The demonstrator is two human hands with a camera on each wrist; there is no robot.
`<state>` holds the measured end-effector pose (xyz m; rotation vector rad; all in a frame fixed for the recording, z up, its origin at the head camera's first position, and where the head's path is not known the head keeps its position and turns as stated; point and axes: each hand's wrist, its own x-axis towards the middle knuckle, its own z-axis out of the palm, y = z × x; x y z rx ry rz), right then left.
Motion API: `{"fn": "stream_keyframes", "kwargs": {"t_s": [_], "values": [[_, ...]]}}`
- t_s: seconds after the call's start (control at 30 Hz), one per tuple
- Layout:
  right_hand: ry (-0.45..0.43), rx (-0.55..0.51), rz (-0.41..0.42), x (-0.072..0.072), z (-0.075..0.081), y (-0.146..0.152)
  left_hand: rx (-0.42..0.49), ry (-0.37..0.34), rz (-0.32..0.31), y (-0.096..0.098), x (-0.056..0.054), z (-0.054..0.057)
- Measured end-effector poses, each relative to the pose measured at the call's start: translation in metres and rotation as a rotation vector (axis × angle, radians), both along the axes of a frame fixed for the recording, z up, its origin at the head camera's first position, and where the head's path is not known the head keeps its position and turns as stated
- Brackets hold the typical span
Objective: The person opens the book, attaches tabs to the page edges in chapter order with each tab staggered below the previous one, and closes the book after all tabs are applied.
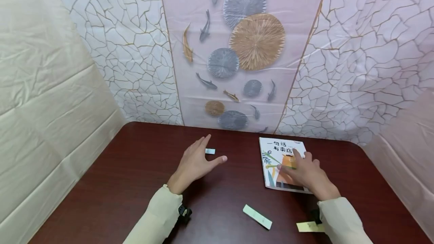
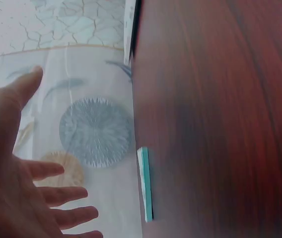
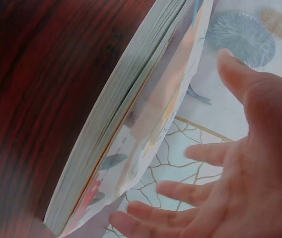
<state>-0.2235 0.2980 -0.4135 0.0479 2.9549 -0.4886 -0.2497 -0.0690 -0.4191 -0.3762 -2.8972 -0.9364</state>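
My right hand (image 1: 309, 171) is held over a picture book (image 1: 285, 179) with its fingers and thumb spread. The book has a white cover with dark lettering and an orange figure; it lies face up at the right of the table. From the right wrist view, the book's (image 3: 106, 124) page edges show beside the spread fingers, with a gap between hand and cover. Over the left-middle of the table, my left hand (image 1: 194, 163) is spread and holds nothing. Just past its fingers lies a small light-blue strip (image 1: 211, 151), seen with a teal edge in the left wrist view.
A pale green strip (image 1: 257, 217) lies at an angle near the front of the dark red-brown table (image 1: 112, 183). A yellow strip (image 1: 306, 227) is partly covered by my right sleeve. Patterned cloth (image 1: 145, 67) hangs behind the table and plain cloth at both sides.
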Motion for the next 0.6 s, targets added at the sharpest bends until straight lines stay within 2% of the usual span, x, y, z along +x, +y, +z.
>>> {"fn": "stream_keyframes", "kwargs": {"t_s": [0.17, 0.27, 0.5, 0.6], "values": [[-0.046, 0.035, -0.006, -0.002, 0.002, 0.0, 0.144, 0.0, 0.021, 0.01, 0.005, 0.0], [-0.062, 0.051, -0.026, -0.002, 0.0, 0.0, 0.214, -0.022, -0.002, 0.016, 0.008, -0.001], [-0.124, 0.031, -0.065, -0.003, -0.007, -0.002, 0.369, -0.149, -0.096, 0.027, 0.01, -0.01], [-0.133, 0.032, -0.075, -0.003, -0.009, -0.005, 0.435, -0.2, -0.099, 0.03, 0.01, -0.012]]}}
